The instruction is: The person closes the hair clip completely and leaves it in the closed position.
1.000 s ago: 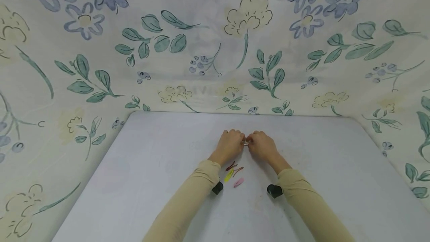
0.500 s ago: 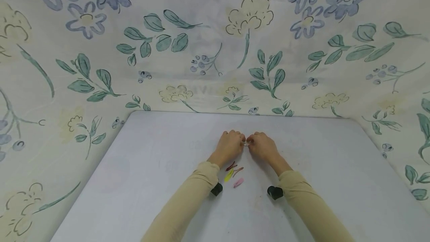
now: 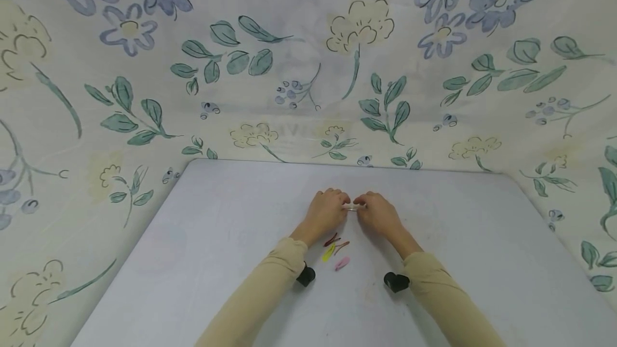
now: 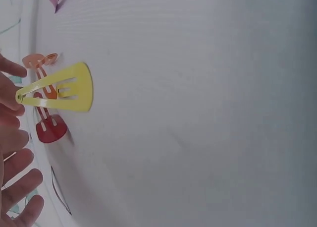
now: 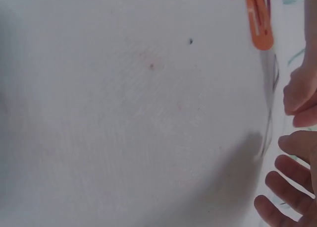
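Note:
Close together near the far middle of the table, my left hand [image 3: 328, 212] and right hand [image 3: 378, 214] pinch a small pale, shiny strip [image 3: 353, 208] between their fingertips. Its kind I cannot tell, as fingers cover both ends. Nearer to me lie several snap hair clips. The yellow clip [image 4: 81, 88] is in front of the orange clip [image 4: 48, 85] and the red clip [image 4: 51, 129] in the left wrist view. A pink clip [image 3: 342, 263] lies closest to me. In both wrist views the outer fingers are spread, and the strip is out of sight.
The white table [image 3: 217, 218] meets a flower-patterned cloth [image 3: 299, 111] at its back and sides. Black wrist cameras [image 3: 306, 274] hang under both sleeves, with the clips lying between the forearms. Small dark specks [image 5: 190, 41] mark the tabletop.
Both hands have drawn slightly apart, so more of the pale strip shows between them. My left forearm has shifted a little left. The clips lie as before.

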The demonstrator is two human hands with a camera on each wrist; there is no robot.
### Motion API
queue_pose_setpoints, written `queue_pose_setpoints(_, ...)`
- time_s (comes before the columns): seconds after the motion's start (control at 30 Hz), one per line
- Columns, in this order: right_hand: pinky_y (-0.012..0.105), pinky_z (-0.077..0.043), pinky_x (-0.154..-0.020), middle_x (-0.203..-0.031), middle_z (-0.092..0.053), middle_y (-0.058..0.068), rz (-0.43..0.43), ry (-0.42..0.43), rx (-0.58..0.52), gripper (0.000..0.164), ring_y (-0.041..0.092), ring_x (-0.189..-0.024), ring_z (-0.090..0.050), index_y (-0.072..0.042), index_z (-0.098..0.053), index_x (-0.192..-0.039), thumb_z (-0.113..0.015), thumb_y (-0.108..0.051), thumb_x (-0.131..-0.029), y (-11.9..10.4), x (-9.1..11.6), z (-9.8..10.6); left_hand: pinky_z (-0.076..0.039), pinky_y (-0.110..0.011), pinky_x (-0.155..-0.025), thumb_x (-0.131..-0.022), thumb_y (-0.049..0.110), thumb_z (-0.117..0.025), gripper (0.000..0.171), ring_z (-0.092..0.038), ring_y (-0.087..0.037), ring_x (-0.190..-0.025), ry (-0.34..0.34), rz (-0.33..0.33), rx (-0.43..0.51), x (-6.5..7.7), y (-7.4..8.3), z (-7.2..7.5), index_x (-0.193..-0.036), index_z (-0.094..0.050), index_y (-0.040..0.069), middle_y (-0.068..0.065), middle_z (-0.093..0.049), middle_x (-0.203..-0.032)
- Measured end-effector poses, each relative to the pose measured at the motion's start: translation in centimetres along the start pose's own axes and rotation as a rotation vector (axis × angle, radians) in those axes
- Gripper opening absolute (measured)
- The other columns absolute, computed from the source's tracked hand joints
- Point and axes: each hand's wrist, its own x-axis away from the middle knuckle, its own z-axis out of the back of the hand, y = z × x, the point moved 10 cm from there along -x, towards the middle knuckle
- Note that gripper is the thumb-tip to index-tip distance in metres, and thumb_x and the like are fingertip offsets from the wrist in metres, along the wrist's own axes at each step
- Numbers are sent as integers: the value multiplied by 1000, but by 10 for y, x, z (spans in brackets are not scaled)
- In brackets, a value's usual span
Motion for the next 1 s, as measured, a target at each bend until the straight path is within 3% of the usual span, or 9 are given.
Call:
queue_pose_setpoints(0.5, 44, -53, -85, -109, -68, 10, 15, 73, -189, 26, 27, -101, -62, -6, -69, -116, -68, -11, -91, -2, 28, 18, -50, -35, -80, -91, 21, -71, 22, -62, -17, -92, 80, -18, 150, 25, -3, 21, -112, -72, 13, 0, -71, -105)
queue_pose_setpoints(1.0, 40, -56, -82, -108, -70, 7, 114, 131, -339, 22, 22, -95, -64, -5, -70, -109, -72, -6, -88, -26, 57, 22, -51, -34, -80, -89, 20, -72, 22, -63, -17, -92, 159, -116, 256, 57, 13, 52, -109, -72, 12, 0, -72, -103)
